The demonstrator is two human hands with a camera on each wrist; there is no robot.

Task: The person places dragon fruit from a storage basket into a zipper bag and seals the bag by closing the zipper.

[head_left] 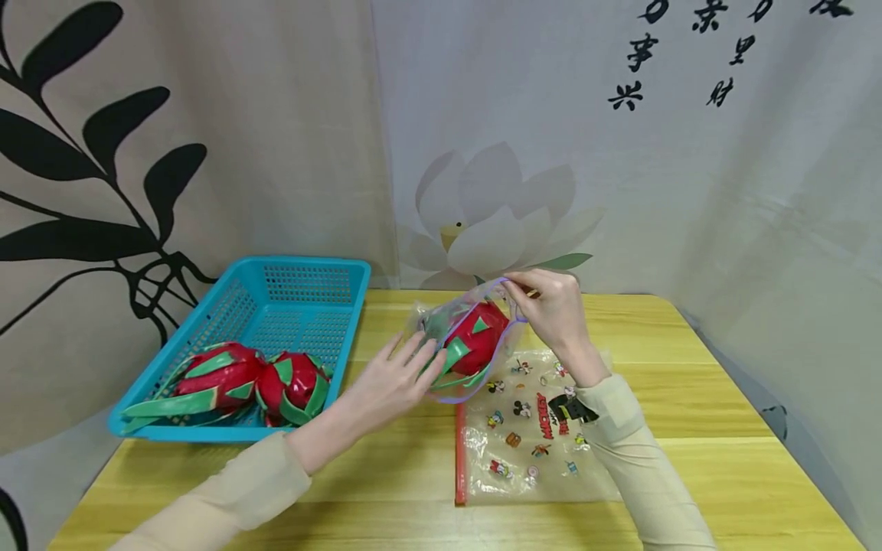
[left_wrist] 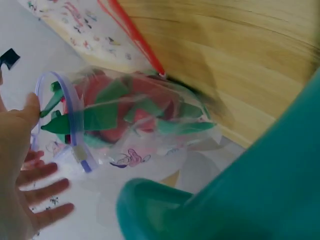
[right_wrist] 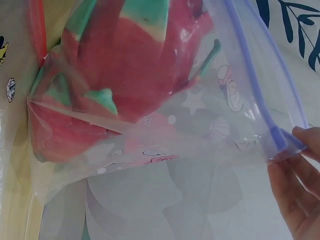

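A glossy red-and-green dragon fruit [head_left: 482,327] is enclosed in a clear, purple-rimmed plastic bag [right_wrist: 200,120] over the yellow wooden worktop [head_left: 386,490]. The bag is pinched at its rim by the right hand [head_left: 551,314], apparently to hold the mouth apart; the left hand's [head_left: 396,373] fingers are extended alongside, ungrasping.

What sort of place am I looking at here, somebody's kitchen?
Hard to be sure; perhaps a screened-off indoor tabletop corner. Printed fabric hangs behind a wooden table, where a blue plastic basket holds dragon fruits.
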